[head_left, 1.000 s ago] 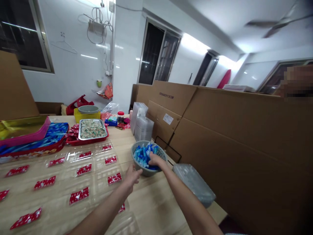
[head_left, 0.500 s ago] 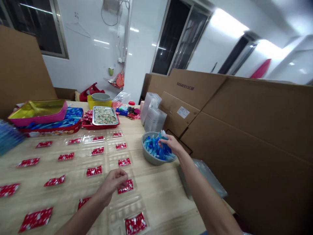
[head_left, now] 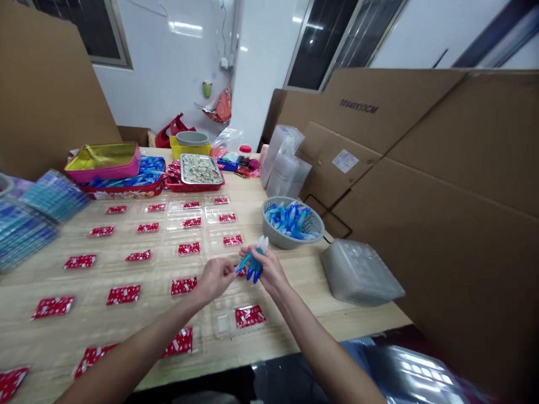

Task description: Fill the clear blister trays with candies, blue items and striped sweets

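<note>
My right hand (head_left: 270,271) is closed round a small bunch of blue and white plastic pieces (head_left: 255,259), held above the table's near edge. My left hand (head_left: 215,277) meets it from the left and pinches one teal piece (head_left: 243,262) of the bunch. Behind them stands a grey basket (head_left: 293,237) full of the same blue pieces. Below my hands lies a clear blister tray holding a red packet (head_left: 249,316).
Rows of clear trays with red packets (head_left: 185,248) cover the wooden table (head_left: 295,292). At the back stand a metal tray of sweets (head_left: 200,168), a pink tin (head_left: 103,163) and blue items. A stack of clear trays (head_left: 357,272) lies right. Cardboard sheets (head_left: 442,185) wall the right side.
My right hand came out of the grey basket with a bunch of blue pieces and moved toward me. My left hand rose from the table to meet it. The view tilted down.
</note>
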`<state>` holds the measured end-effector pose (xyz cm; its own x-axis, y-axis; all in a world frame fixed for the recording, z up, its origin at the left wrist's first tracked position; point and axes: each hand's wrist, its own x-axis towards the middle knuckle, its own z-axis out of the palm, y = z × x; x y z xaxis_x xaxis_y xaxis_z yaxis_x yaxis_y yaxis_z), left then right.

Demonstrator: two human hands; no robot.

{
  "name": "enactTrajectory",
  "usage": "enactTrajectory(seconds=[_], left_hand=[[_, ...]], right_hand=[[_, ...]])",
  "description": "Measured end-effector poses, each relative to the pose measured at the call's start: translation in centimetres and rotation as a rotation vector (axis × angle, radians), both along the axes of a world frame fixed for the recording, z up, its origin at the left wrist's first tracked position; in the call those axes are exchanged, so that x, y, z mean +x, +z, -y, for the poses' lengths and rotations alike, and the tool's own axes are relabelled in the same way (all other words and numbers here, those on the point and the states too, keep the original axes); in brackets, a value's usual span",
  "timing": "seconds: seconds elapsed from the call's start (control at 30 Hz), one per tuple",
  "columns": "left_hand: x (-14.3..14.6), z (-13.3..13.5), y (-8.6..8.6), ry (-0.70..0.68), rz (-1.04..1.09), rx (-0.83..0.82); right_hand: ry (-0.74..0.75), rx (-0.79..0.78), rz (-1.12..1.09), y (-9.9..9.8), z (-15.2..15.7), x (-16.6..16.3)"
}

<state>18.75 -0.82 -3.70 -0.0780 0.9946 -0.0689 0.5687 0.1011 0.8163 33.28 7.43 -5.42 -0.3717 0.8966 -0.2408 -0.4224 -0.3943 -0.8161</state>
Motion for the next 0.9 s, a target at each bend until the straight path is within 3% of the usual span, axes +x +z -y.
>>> enactTrajectory(seconds=[0.17, 0.37, 0.43, 0.5, 0.63, 0.73, 0.9], left_hand=[[0.5, 3.1, -1.0, -0.131, -0.292, -0.073], [1.5, 3.3, -0.7, -0.214, -0.499, -0.038], [1.8, 2.5, -0.5, -0.154, -0.442, 0.033], [2.3, 1.3, -0.5, -0.067, -0.224, 0.094], [3.3, -1.2, -1.1, -0.017, 0.078, 0.06], [2.7, -2.0, -1.8, -0.008, 0.015, 0.037], [-1.3, -2.4, -1.7, 0.046, -0.235, -0.007]], right_hand=[[-0.077, -0.045, -0.012, -0.9, -1.0, 2.8], [-0.031, -0.099, -0.064, -0.4, -1.0, 2.3], [0.0, -0.133, -0.099, -0.5, -0.7, 1.7], [0.042, -0.167, -0.144, -0.6, -0.4, 1.0], [0.093, -0.157, -0.184, -1.3, 0.3, -0.3], [0.092, -0.166, -0.162, -1.9, 0.1, -0.6], [-0.007, -0.126, -0.101, -2.7, -2.0, 0.4]])
